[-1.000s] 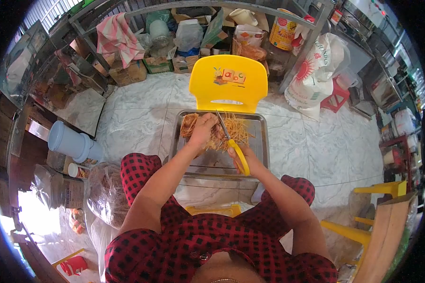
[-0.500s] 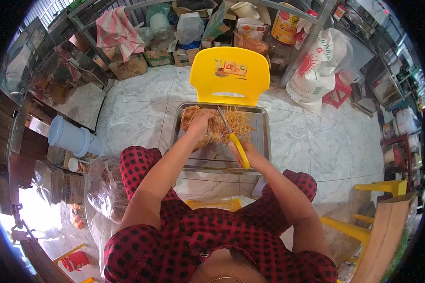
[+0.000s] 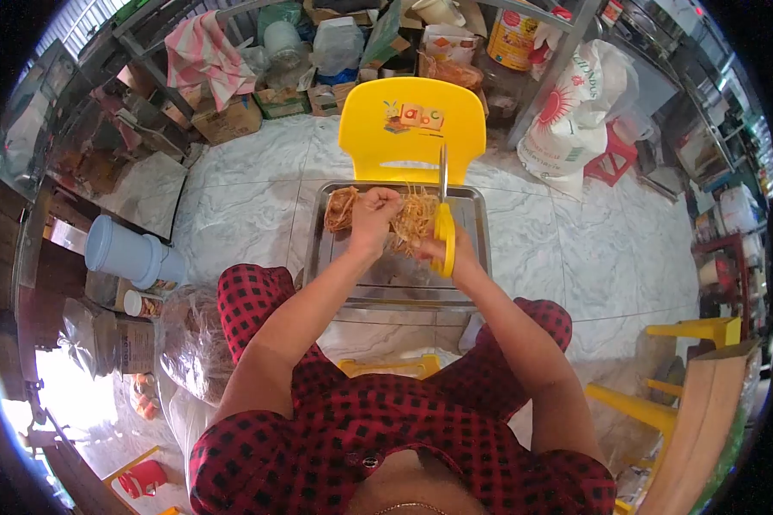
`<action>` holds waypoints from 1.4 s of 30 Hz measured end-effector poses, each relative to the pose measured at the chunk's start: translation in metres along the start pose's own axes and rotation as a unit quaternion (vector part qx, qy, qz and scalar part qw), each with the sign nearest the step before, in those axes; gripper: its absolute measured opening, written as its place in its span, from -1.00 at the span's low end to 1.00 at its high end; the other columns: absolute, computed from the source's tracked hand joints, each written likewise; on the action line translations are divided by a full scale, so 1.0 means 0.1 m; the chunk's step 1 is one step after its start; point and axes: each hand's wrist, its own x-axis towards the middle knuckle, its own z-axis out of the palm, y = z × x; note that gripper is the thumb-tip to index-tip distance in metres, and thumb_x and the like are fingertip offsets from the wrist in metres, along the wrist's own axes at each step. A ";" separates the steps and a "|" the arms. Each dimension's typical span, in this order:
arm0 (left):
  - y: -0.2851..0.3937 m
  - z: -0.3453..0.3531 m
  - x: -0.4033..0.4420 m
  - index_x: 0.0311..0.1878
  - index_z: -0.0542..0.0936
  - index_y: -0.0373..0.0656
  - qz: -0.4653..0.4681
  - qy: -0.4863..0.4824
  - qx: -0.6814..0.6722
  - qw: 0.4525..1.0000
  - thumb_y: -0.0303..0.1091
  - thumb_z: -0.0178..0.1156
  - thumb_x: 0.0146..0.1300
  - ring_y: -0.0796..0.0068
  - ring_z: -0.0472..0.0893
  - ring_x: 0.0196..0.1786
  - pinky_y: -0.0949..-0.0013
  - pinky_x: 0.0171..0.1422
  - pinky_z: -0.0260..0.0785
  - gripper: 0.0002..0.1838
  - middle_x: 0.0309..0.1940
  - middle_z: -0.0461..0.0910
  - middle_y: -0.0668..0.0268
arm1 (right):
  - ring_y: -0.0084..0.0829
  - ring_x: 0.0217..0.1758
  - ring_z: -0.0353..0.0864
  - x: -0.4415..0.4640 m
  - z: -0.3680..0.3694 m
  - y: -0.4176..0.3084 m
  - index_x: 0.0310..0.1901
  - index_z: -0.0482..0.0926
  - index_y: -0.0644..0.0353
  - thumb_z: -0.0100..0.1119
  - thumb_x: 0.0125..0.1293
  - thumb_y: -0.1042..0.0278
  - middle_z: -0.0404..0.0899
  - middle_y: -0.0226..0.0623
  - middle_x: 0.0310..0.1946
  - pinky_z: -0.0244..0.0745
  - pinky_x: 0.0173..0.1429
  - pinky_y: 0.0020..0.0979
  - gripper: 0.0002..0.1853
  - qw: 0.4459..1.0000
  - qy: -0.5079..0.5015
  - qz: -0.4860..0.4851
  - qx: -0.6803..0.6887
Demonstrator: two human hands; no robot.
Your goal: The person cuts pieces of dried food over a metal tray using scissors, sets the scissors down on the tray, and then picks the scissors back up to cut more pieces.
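Note:
My right hand [image 3: 462, 257] is closed round the yellow handles of a pair of scissors [image 3: 444, 230], whose blades point away from me, above the tray's far edge. Its fingertips reach left to a bundle of thin, straw-coloured strands [image 3: 415, 215], apparently touching it. On the bundle's other side my left hand [image 3: 373, 225] has its fingers pinched together at the strands' edge. Left of that hand lies a reddish-brown, dried-looking clump [image 3: 341, 210]. All this is on a metal tray [image 3: 318, 257]. What the strands are made of, I cannot make out.
A yellow chair back [image 3: 412, 129] stands just beyond the tray. White-blue buckets [image 3: 120, 249] and a clear plastic bag [image 3: 193, 343] are to the left. A printed white sack [image 3: 567, 120] and a red stool [image 3: 611, 154] stand at far right, yellow stools [image 3: 696, 330] nearer.
The scissors have swung from slanting over the strands to upright, blades off them. The strands are gathered into a tighter bundle between my hands, and my left hand has shifted slightly right.

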 end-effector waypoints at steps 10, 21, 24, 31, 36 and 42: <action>0.49 0.23 -0.22 -0.25 0.48 -0.16 -0.140 -0.119 -0.180 0.966 -0.36 0.13 0.22 0.56 0.54 -0.37 0.49 -0.32 0.43 -0.89 -0.37 0.54 0.36 | -0.49 -0.56 0.49 0.14 -0.07 -0.24 -0.27 0.43 0.36 0.19 -0.08 0.47 0.47 -0.31 -0.49 0.37 -0.52 -0.49 -0.71 0.992 -0.016 0.002 0.128; 0.33 0.17 -0.28 -0.35 0.47 -0.14 -0.102 -0.104 -0.058 0.988 -0.31 0.02 0.31 0.61 0.49 -0.51 0.50 -0.43 0.37 -0.85 -0.49 0.52 0.38 | -0.45 -0.55 0.53 0.15 0.00 -0.19 -0.17 0.36 0.38 0.19 -0.08 0.51 0.50 -0.26 -0.50 0.44 -0.43 -0.44 -0.62 0.998 0.011 -0.048 -0.045; 0.21 0.26 -0.31 -0.37 0.47 -0.19 -0.015 -0.002 -0.024 1.000 -0.32 0.02 0.31 0.65 0.44 -0.46 0.52 -0.37 0.31 -0.82 -0.49 0.50 0.38 | -0.49 -0.52 0.52 0.23 0.05 -0.05 -0.22 0.38 0.36 0.20 -0.06 0.49 0.50 -0.26 -0.46 0.44 -0.42 -0.45 -0.66 0.981 0.035 -0.174 -0.078; 0.18 0.13 -0.15 -0.37 0.45 -0.27 0.214 0.052 0.240 0.945 -0.35 -0.02 0.33 0.68 0.36 -0.46 0.52 -0.38 0.25 -0.80 -0.53 0.45 0.41 | -0.58 -0.53 0.46 0.16 0.07 -0.05 -0.28 0.39 0.23 0.29 0.01 0.39 0.46 -0.36 -0.48 0.39 -0.51 -0.54 -0.71 0.984 -0.016 -0.144 -0.099; 0.30 -0.09 0.14 -0.34 0.45 -0.26 0.201 0.075 0.107 0.971 -0.37 -0.03 0.33 0.72 0.36 -0.49 0.55 -0.40 0.26 -0.82 -0.54 0.44 0.45 | -0.56 -0.52 0.48 -0.13 0.03 -0.26 -0.27 0.41 0.18 0.33 0.07 0.13 0.41 -0.39 -0.55 0.35 -0.62 -0.56 -0.63 0.992 -0.055 -0.064 -0.097; 0.24 -0.17 0.24 -0.27 0.45 -0.22 0.166 0.088 0.146 0.971 -0.32 -0.06 0.35 0.74 0.39 -0.54 0.60 -0.50 0.26 -0.82 -0.51 0.47 0.45 | -0.57 -0.53 0.46 -0.32 -0.01 -0.11 -0.15 0.39 0.19 0.12 0.21 -0.06 0.42 -0.40 -0.50 0.38 -0.58 -0.55 -0.56 0.984 -0.160 0.046 -0.059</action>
